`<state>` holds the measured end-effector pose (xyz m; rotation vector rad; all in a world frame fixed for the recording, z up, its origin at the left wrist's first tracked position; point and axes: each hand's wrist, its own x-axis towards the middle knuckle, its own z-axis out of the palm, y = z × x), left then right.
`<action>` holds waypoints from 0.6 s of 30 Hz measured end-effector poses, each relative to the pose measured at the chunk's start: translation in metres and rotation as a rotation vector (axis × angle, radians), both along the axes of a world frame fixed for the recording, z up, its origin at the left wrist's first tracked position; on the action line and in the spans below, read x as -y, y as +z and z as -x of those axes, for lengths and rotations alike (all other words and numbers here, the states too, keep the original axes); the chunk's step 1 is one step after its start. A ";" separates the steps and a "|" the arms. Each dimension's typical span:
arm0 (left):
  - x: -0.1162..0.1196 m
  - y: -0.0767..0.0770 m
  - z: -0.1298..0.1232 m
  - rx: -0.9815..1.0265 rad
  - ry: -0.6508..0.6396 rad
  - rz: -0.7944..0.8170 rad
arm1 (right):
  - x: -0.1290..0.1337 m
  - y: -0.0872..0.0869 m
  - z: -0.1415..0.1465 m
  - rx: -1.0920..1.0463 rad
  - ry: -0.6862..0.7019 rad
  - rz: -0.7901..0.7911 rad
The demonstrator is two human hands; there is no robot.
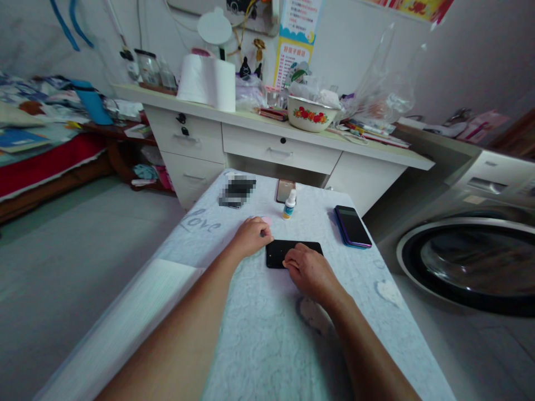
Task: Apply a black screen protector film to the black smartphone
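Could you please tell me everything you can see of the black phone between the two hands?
The black phone is a slim, dark slab with rounded corners and a few tiny pale specks. It lies flat on the pale cloth, its long side running crosswise. The left hand is at its upper left corner; the right hand covers part of its right half, fingers bunched. Which face is up is hard to tell.

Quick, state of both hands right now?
Left hand: curled closed at the black phone's far left corner; can't tell if it grips anything.
Right hand: fingers bunched closed over the phone; anything pinched is hidden.
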<state>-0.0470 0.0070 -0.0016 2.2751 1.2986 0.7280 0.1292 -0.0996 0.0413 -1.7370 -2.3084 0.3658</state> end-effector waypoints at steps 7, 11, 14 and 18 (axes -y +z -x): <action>0.000 0.001 0.000 0.005 -0.007 -0.021 | 0.001 -0.001 0.001 0.010 0.006 0.001; 0.001 0.002 -0.001 -0.001 -0.005 -0.022 | 0.001 -0.003 0.006 0.002 0.009 -0.007; 0.001 0.002 -0.001 0.000 -0.006 -0.020 | 0.002 -0.003 0.008 -0.012 0.020 0.005; 0.000 0.001 -0.001 0.001 -0.006 -0.015 | 0.002 -0.003 0.009 -0.033 0.031 0.002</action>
